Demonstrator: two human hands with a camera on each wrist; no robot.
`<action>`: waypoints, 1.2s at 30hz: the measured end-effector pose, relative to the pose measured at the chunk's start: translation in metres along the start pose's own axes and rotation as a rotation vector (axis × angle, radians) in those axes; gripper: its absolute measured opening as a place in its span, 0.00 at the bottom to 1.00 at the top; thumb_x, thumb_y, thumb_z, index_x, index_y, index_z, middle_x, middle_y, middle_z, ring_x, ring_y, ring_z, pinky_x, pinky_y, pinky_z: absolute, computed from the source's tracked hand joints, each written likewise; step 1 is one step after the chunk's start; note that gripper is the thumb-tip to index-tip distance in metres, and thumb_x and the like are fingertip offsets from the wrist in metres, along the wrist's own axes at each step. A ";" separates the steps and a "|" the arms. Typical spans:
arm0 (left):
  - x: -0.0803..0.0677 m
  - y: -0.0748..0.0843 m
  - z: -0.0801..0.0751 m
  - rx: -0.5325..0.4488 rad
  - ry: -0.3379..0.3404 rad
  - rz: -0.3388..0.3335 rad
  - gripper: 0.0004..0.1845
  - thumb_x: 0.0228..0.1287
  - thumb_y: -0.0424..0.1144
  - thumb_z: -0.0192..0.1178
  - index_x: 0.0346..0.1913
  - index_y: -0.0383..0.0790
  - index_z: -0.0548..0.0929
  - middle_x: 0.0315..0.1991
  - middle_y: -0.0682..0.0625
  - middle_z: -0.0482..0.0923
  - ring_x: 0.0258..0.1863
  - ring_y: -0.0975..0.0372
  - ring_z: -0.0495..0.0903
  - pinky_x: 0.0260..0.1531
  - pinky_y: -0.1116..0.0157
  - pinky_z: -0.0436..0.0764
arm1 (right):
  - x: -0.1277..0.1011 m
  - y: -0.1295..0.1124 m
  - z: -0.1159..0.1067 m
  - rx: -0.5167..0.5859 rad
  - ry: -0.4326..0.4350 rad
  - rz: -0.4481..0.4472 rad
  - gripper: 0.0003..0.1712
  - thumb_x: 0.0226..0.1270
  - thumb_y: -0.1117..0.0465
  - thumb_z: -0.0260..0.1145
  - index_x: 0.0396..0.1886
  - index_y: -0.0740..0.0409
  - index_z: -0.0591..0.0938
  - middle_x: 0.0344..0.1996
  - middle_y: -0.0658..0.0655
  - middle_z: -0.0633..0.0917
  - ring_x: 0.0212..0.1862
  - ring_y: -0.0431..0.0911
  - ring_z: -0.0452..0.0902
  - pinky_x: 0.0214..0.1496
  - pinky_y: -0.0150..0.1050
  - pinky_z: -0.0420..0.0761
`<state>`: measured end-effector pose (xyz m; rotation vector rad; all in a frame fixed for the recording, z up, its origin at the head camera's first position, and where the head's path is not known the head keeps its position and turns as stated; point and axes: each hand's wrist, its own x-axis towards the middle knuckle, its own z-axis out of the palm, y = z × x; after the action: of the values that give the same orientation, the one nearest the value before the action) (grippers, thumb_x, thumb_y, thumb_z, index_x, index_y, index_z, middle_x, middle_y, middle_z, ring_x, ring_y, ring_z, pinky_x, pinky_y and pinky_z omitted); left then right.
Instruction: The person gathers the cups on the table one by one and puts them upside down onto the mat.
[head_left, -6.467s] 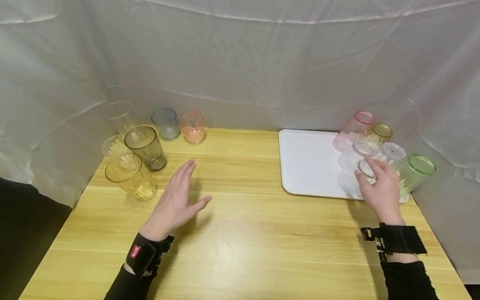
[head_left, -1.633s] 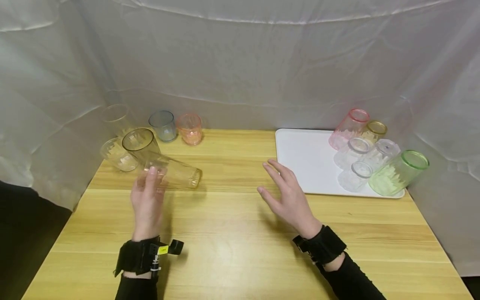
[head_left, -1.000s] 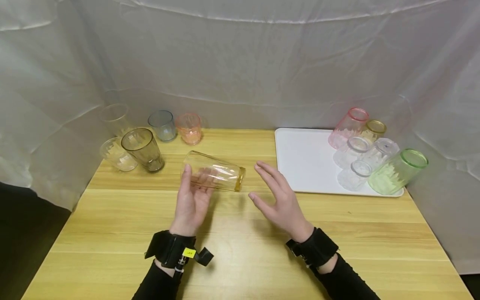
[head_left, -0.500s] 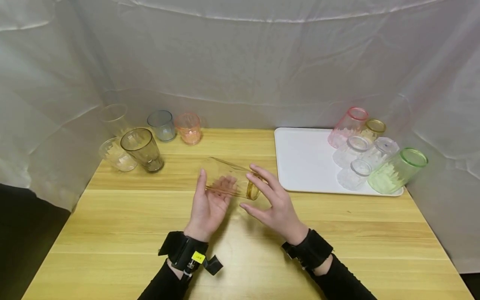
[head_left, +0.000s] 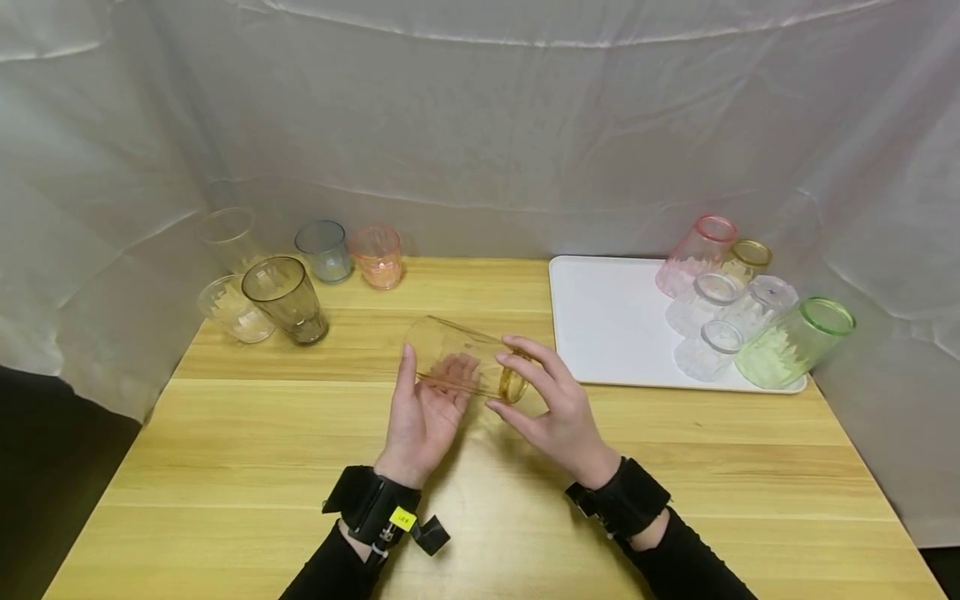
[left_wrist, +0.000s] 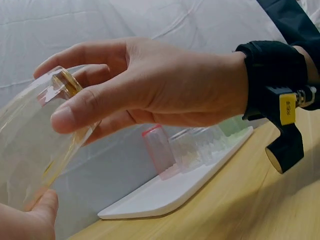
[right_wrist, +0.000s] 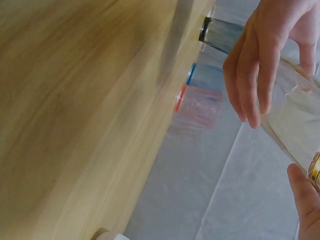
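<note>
In the head view a tall, clear amber drinking glass (head_left: 472, 343) lies tilted on its side in the air over the middle of the table, its thick base to the right. My left hand (head_left: 420, 421) holds it near the mouth end, thumb on the near side and fingers behind, showing through the glass. My right hand (head_left: 558, 417) grips the base between thumb and fingers. The left wrist view shows the right hand (left_wrist: 155, 82) on that base, and the right wrist view shows the left fingers (right_wrist: 245, 80) along the glass wall.
At the left stand a smoky brown glass (head_left: 288, 304), two clear glasses, a blue glass (head_left: 326, 254) and an orange one (head_left: 381, 260). A white tray (head_left: 600, 325) at the right bears several upside-down glasses, among them a green one (head_left: 787, 350). Pale cloth (head_left: 480, 125) hangs behind.
My left hand has picked up the amber glass from the left group, turned it sideways and carried it to the middle. My right hand has left the tray's glasses and closed on its base.
</note>
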<state>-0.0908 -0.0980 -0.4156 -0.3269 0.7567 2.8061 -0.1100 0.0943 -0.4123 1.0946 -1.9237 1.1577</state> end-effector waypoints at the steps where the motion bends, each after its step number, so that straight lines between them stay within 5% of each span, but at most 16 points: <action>1: 0.000 0.000 0.000 0.000 -0.007 0.002 0.41 0.74 0.71 0.47 0.66 0.35 0.63 0.61 0.44 0.71 0.60 0.57 0.78 0.71 0.62 0.72 | 0.000 0.000 -0.001 0.001 0.007 -0.003 0.29 0.67 0.57 0.76 0.61 0.68 0.80 0.62 0.70 0.79 0.63 0.60 0.78 0.70 0.42 0.77; 6: 0.000 0.001 -0.002 0.018 -0.023 0.018 0.41 0.76 0.67 0.48 0.70 0.33 0.58 0.67 0.41 0.66 0.65 0.54 0.73 0.75 0.58 0.67 | 0.005 0.001 -0.007 -0.007 0.041 -0.008 0.28 0.71 0.54 0.72 0.61 0.69 0.79 0.60 0.72 0.79 0.60 0.61 0.78 0.69 0.40 0.78; 10: 0.000 0.006 -0.007 0.142 -0.026 0.064 0.41 0.81 0.59 0.44 0.77 0.28 0.49 0.76 0.34 0.55 0.74 0.47 0.62 0.77 0.54 0.64 | 0.009 0.006 -0.017 -0.044 0.072 -0.004 0.28 0.71 0.54 0.73 0.61 0.70 0.80 0.60 0.73 0.79 0.61 0.63 0.78 0.70 0.41 0.77; 15: -0.002 0.016 -0.011 0.411 -0.023 0.171 0.34 0.81 0.43 0.43 0.80 0.27 0.48 0.77 0.32 0.57 0.74 0.45 0.64 0.74 0.52 0.68 | 0.012 0.016 -0.032 -0.095 0.099 0.018 0.30 0.70 0.54 0.74 0.62 0.70 0.80 0.60 0.73 0.80 0.59 0.64 0.78 0.68 0.36 0.76; 22: -0.002 0.034 -0.016 0.967 -0.052 0.458 0.29 0.76 0.29 0.54 0.75 0.27 0.61 0.70 0.32 0.69 0.67 0.43 0.73 0.65 0.60 0.78 | 0.013 0.033 -0.053 -0.173 0.122 0.070 0.33 0.69 0.50 0.74 0.64 0.68 0.80 0.60 0.72 0.80 0.57 0.61 0.79 0.60 0.29 0.78; 28: 0.000 0.051 -0.022 1.368 -0.102 0.670 0.29 0.71 0.29 0.62 0.73 0.30 0.67 0.68 0.36 0.70 0.65 0.44 0.74 0.64 0.45 0.76 | 0.016 0.048 -0.071 -0.232 0.113 0.122 0.34 0.68 0.49 0.75 0.66 0.66 0.80 0.61 0.70 0.80 0.59 0.61 0.79 0.59 0.31 0.80; 32: 0.000 0.061 -0.025 1.569 -0.068 0.735 0.31 0.69 0.32 0.65 0.73 0.32 0.69 0.68 0.38 0.69 0.66 0.46 0.72 0.65 0.44 0.74 | 0.020 0.059 -0.084 -0.284 0.096 0.159 0.36 0.60 0.61 0.81 0.67 0.64 0.80 0.61 0.69 0.80 0.59 0.61 0.79 0.59 0.30 0.79; 36: -0.001 0.068 -0.027 1.671 -0.043 0.743 0.32 0.69 0.34 0.66 0.73 0.33 0.69 0.69 0.38 0.68 0.67 0.45 0.71 0.68 0.44 0.72 | 0.025 0.070 -0.099 -0.363 0.071 0.214 0.41 0.51 0.70 0.83 0.68 0.62 0.79 0.59 0.69 0.80 0.55 0.61 0.79 0.57 0.31 0.78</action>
<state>-0.1032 -0.1692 -0.4064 0.3887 3.0810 1.5123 -0.1740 0.1943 -0.3777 0.6602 -2.1268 0.8914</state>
